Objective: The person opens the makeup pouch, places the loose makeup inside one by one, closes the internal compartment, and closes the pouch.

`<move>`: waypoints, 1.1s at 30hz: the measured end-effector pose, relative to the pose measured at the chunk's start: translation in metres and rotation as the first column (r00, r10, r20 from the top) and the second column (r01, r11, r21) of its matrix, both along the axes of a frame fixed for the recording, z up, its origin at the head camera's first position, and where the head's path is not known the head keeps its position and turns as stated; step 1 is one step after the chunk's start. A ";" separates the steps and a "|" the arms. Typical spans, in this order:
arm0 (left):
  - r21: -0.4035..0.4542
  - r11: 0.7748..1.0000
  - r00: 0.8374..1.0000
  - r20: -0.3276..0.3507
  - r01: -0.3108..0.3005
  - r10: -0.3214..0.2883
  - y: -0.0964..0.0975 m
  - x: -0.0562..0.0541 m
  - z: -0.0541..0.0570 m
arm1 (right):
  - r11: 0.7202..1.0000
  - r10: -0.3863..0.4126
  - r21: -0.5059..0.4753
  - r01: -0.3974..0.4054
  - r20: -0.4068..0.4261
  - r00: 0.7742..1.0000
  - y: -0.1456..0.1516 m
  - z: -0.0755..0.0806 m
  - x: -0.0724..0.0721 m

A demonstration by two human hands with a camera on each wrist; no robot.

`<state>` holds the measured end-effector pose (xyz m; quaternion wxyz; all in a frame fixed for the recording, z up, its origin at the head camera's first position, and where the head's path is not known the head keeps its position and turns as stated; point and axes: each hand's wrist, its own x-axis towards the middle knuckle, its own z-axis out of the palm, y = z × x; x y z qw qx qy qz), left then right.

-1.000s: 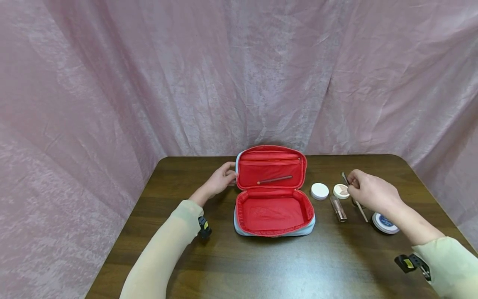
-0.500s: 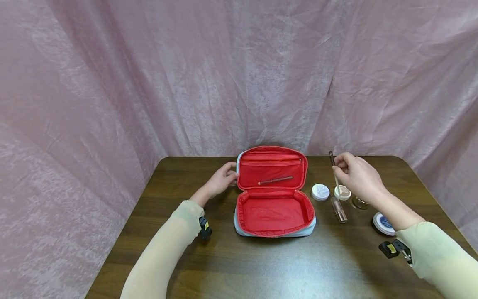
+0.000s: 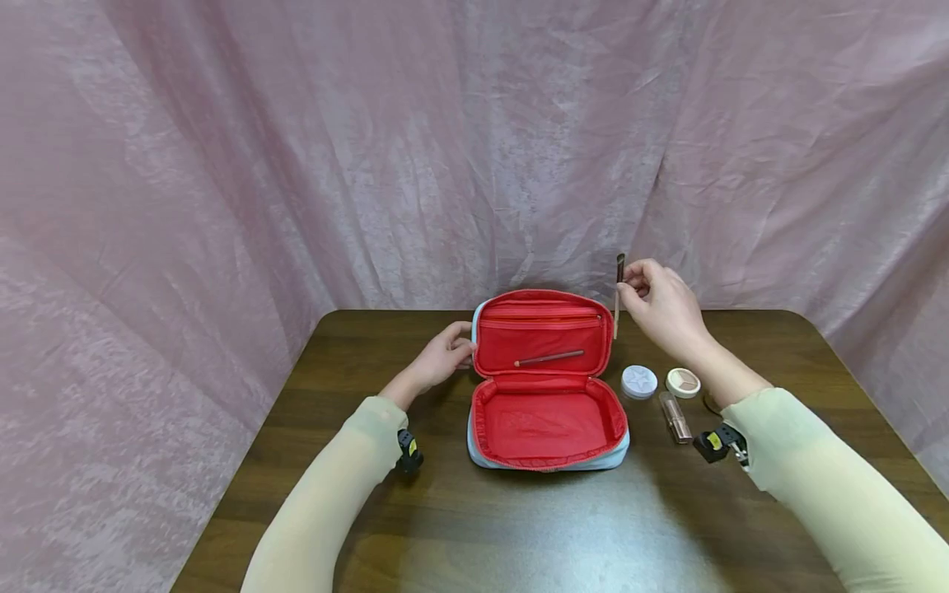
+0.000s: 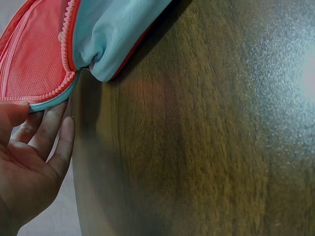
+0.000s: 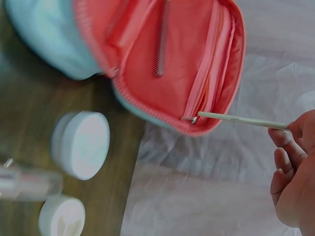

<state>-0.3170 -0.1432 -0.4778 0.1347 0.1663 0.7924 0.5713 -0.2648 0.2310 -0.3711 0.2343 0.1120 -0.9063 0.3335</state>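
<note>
A light-blue cosmetic bag [image 3: 549, 424] with red lining lies unzipped, its lid propped up at the back. My left hand [image 3: 442, 356] holds the lid's left edge, thumb in front and fingers behind, as the left wrist view shows. Above the lid's right side, my right hand [image 3: 662, 306] pinches a thin makeup brush [image 3: 617, 313] held upright, dark end up and pale end down. In the right wrist view the pale handle [image 5: 241, 119] reaches over the zipped pocket near the lid's rim. A reddish-brown brush [image 3: 549, 358] rests in the lid's mesh pocket.
Right of the bag on the wooden table [image 3: 519, 527] are a white round case [image 3: 639, 381], a small three-colour palette [image 3: 683, 383] and a clear-and-pinkish tube [image 3: 675, 418]. The right sleeve covers part of the table there. A pink curtain [image 3: 445, 165] hangs behind.
My right hand has lifted the brush from beside the palette and carried it left and up to the bag's lid, turning it upright. The left hand stays at the lid.
</note>
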 end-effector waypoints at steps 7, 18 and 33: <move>-0.006 1.000 1.000 0.003 -0.009 0.009 0.002 0.000 0.003 | 0.999 0.000 -0.043 0.000 0.009 1.000 -0.021 0.007 -0.022; -0.017 1.000 1.000 -0.012 -0.016 0.016 0.005 0.000 0.001 | 0.998 0.007 -0.060 -0.007 -0.002 1.000 -0.039 0.007 -0.041; 0.000 1.000 1.000 -0.013 -0.018 0.018 0.005 0.002 0.000 | 0.997 0.052 0.053 -0.062 0.172 0.984 -0.054 0.001 -0.044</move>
